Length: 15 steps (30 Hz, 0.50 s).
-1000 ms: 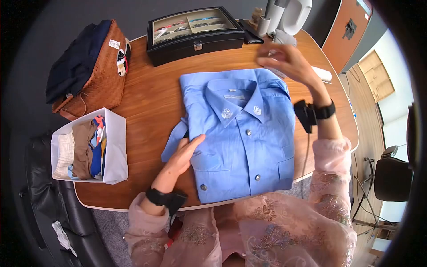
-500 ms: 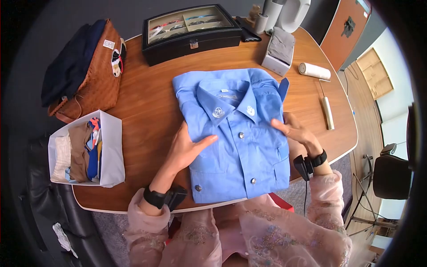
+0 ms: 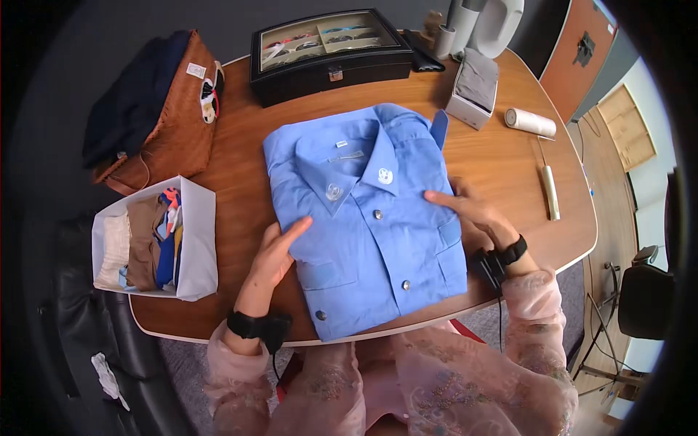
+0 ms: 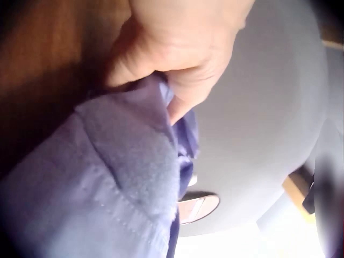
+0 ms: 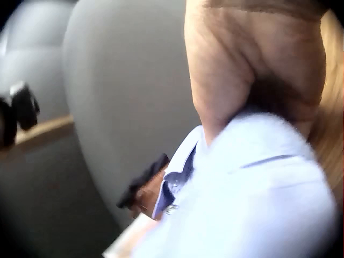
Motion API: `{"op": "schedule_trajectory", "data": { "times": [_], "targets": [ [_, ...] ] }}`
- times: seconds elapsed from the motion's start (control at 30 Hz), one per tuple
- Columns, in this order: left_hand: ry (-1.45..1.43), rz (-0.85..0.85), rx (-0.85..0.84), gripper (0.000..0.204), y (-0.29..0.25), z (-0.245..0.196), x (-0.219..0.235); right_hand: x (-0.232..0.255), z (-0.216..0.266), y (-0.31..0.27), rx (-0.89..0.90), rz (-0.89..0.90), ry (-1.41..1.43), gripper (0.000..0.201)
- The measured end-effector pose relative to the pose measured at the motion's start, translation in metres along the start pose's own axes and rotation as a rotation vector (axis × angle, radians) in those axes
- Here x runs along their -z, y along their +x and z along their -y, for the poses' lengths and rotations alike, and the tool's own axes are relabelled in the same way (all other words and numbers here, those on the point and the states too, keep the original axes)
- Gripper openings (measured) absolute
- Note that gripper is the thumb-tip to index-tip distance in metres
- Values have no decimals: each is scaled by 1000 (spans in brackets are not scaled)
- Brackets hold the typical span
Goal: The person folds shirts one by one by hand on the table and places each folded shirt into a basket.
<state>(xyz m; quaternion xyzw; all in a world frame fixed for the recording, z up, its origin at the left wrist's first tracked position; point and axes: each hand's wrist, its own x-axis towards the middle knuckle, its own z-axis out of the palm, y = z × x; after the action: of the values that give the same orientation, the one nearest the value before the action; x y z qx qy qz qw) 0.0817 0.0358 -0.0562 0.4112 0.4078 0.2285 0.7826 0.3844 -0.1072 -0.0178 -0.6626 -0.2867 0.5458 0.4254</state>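
Observation:
A folded light-blue uniform shirt (image 3: pixel 342 247) lies front up near the table's front edge, collar (image 3: pixel 334 190) pointing away, with white emblems on the collar tips and silver buttons. My left hand (image 3: pixel 270 256) grips its left edge, thumb on top and the other fingers hidden underneath. On the opposite side, my right hand (image 3: pixel 480 211) holds the right edge, its thumb over the cloth. The left wrist view shows the shirt fabric (image 4: pixel 134 156) pinched at its folded edge. In the right wrist view, pale blurred cloth (image 5: pixel 252 188) sits right under the hand.
Behind the shirt stands a black glasses case (image 3: pixel 331 80). A small box with grey cloth (image 3: pixel 476 80), a white roll (image 3: pixel 531 123) and a slim pale stick (image 3: pixel 551 192) are at right. A woven basket (image 3: pixel 174 138) and a white bin of clothes (image 3: pixel 198 247) stand at left.
My right hand has come from the back right, by the small box, to the shirt's right edge. The shirt has shifted left, its collar end turned slightly leftward.

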Motion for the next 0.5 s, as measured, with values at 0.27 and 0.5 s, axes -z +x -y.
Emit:
{"op": "schedule_trajectory", "data": {
  "times": [0.27,0.5],
  "targets": [
    [-26,127,-1,40,-4,9,-11,-12,-13,-2,45,76,60,71],
    [-182,54,-11,48,-6,10,-1,-19,-11,5,-64,237,489,66]
  ]
}}
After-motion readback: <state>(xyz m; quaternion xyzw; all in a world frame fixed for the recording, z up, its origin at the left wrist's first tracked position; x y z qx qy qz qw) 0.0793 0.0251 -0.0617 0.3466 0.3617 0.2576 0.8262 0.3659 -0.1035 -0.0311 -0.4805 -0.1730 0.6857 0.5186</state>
